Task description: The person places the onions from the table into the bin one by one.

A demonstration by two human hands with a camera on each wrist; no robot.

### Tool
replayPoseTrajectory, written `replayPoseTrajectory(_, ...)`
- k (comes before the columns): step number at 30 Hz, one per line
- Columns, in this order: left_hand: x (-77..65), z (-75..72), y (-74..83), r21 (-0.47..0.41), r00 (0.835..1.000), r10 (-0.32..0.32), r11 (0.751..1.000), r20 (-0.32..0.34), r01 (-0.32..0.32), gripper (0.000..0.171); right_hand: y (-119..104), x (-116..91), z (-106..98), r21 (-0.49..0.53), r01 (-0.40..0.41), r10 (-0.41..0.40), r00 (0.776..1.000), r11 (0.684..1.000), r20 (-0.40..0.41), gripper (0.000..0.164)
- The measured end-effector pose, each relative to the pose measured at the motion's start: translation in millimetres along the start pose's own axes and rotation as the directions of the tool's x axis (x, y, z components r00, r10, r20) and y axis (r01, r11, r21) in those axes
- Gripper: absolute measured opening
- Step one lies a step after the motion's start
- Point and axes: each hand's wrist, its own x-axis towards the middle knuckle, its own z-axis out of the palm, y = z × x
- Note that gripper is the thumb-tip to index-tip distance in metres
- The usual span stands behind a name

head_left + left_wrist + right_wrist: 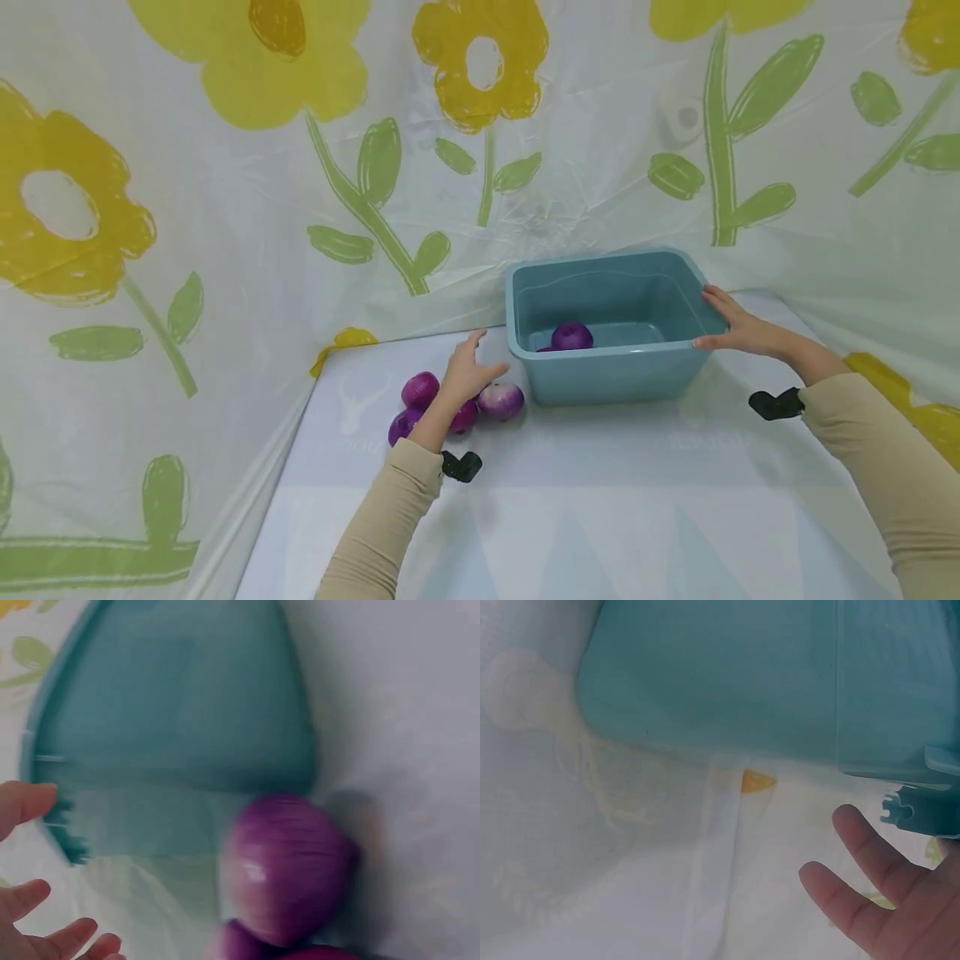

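Observation:
A blue-green plastic bin [600,379] stands toward the back of the table. Inside it lies a purple onion [572,336], with part of another showing behind the front rim. Left of the bin, several purple onions sit in a cluster, among them a paler purple-and-white onion [501,401] nearest the bin. My left hand [467,375] hovers over this cluster, fingers spread and holding nothing. At the bin's right front corner, my right hand [742,329] touches the rim with thumb and fingers extended. Two of its fingers [862,855] point out straight in the right wrist view.
A white cloth with yellow flowers [480,67] hangs behind and beside the table [600,500], whose cover is pale with faint printing. Both sleeves carry a small black piece at the cuff. The bin's back edge is near the cloth.

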Motion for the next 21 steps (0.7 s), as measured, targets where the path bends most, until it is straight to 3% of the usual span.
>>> replayPoseTrajectory(4, -16.0, 16.9, -24.5, 0.115, 0.999, 0.006, 0.993, 0.038, -0.01, 0.066, -3, 0, -1, 0.001, 0.0, 0.0, 1.0, 1.0, -0.002, 0.099)
replayPoseTrajectory(7, -26.4, 31.4, -38.2, 0.216, 0.999, 0.044, 0.975, 0.029, -0.049, 0.063, -4, -1, -2, 0.005, -0.005, 0.005, 1.0, 1.0, -0.006, 0.099)
replayPoseTrajectory(11, -36.6, 46.1, -48.7, 0.358, 0.992, 0.118, 0.929, -0.046, -0.094, 0.058, -3, -1, 1, 0.011, -0.002, 0.002, 1.0, 1.0, -0.011, 0.099)
replayPoseTrajectory(14, -43.3, 50.3, -52.2, 0.406, 0.986, 0.129, 0.911, -0.11, -0.074, 0.054, -2, -2, 3, 0.012, 0.003, -0.003, 1.0, 1.0, -0.014, 0.099)
replayPoseTrajectory(18, -50.1, 47.6, -54.7, 0.401, 0.973, 0.119, 0.916, -0.197, -0.031, 0.052, -3, -4, 5, 0.01, 0.009, -0.008, 1.0, 1.0, -0.021, 0.099)
replayPoseTrajectory(21, -52.6, 42.3, -58.8, 0.386, 0.953, 0.126, 0.923, -0.276, -0.01, 0.051, -5, -4, 4, 0.008, 0.014, -0.014, 1.0, 1.0, -0.025, 0.099)
